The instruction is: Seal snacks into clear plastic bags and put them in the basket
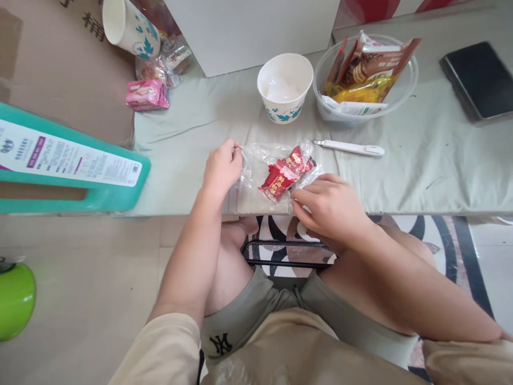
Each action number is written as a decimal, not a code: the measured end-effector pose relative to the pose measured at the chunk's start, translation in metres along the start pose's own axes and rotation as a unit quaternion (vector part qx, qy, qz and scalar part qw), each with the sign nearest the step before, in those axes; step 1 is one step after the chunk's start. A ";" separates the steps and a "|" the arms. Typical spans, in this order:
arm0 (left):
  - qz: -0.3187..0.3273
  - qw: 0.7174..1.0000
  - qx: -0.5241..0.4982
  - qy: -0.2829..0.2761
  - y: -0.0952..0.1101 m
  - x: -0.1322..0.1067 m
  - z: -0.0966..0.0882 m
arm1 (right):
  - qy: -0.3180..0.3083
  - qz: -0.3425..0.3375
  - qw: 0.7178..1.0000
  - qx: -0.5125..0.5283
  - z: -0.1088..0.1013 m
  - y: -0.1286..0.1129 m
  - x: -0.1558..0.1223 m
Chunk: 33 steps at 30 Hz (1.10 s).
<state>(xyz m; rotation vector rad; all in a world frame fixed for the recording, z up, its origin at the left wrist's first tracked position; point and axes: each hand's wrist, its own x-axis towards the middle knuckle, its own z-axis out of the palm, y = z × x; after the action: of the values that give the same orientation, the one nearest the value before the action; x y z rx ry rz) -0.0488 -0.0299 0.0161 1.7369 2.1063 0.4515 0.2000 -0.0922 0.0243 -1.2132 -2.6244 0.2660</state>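
Observation:
A clear plastic bag lies near the front edge of the cloth-covered table, with red wrapped candies showing through it. My left hand pinches the bag's left end between thumb and fingers. At the bag's lower right corner, my right hand has its fingers closed on the plastic. Just beyond my right hand rests a white utility knife, its tip pointing left. A paper cup with blue leaf prints stands upright behind the bag.
A clear plastic bowl holds several snack packets. Farther right is a dark phone-like device. On the left are a tipped paper cup, a pink packet, a cardboard box and a teal plastic container. A white box stands behind.

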 end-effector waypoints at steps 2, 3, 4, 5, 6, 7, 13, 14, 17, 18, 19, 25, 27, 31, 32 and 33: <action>-0.004 1.000 0.012 -0.009 -0.004 0.005 0.001 | -0.045 0.050 0.997 -0.026 -0.003 0.002 -0.001; -0.007 1.000 0.020 -0.014 -0.006 0.007 0.001 | -0.066 0.078 0.994 -0.040 -0.004 0.003 -0.001; -0.008 0.999 0.026 -0.018 -0.007 0.008 0.001 | -0.084 0.104 0.990 -0.051 -0.004 0.004 -0.001; -0.010 0.999 0.031 -0.020 -0.009 0.009 0.000 | -0.096 0.129 0.985 -0.056 -0.004 0.006 -0.001; -0.015 0.999 0.035 -0.022 -0.010 0.010 -0.002 | -0.103 0.154 0.981 -0.055 -0.004 0.008 -0.001; -0.024 0.999 0.040 -0.023 -0.011 0.011 -0.004 | -0.106 0.181 0.977 -0.050 -0.003 0.011 -0.001; -0.106 0.990 0.090 -0.009 -0.016 0.007 -0.017 | -0.010 0.321 0.945 0.057 0.007 0.045 -0.002; -0.105 0.991 0.086 -0.001 -0.018 0.007 -0.019 | 0.007 0.334 0.939 0.085 0.007 0.051 -0.002; -0.108 0.992 0.063 0.025 -0.025 0.007 -0.025 | 0.045 0.361 0.918 0.156 0.004 0.060 -0.001; -0.108 0.991 0.058 0.050 -0.025 0.005 -0.026 | 0.069 0.357 0.917 0.166 0.002 0.059 0.000; -0.104 0.989 0.055 0.089 -0.024 0.004 -0.028 | 0.098 0.342 0.919 0.169 0.000 0.057 0.000; 0.144 0.987 -0.019 0.065 0.010 -0.023 -0.026 | 0.143 0.160 0.960 0.181 0.007 0.034 0.010; 0.187 0.975 -0.030 -0.112 0.016 -0.027 -0.019 | 0.116 0.155 0.963 0.187 0.016 0.034 0.015; 0.166 0.971 0.000 -0.173 0.014 -0.024 -0.005 | 0.094 0.216 0.951 0.198 0.028 0.040 0.023; 0.163 0.972 0.002 -0.168 0.014 -0.024 -0.004 | 0.091 0.222 0.948 0.207 0.029 0.041 0.025; 0.161 0.972 0.002 -0.170 0.014 -0.023 -0.002 | 0.085 0.222 0.947 0.217 0.029 0.041 0.026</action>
<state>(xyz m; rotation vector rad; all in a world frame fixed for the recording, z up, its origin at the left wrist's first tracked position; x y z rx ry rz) -0.0340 -0.0503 0.0266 2.0045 1.5984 0.2134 0.2049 -0.0480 -0.0106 -1.5563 -1.9723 0.7386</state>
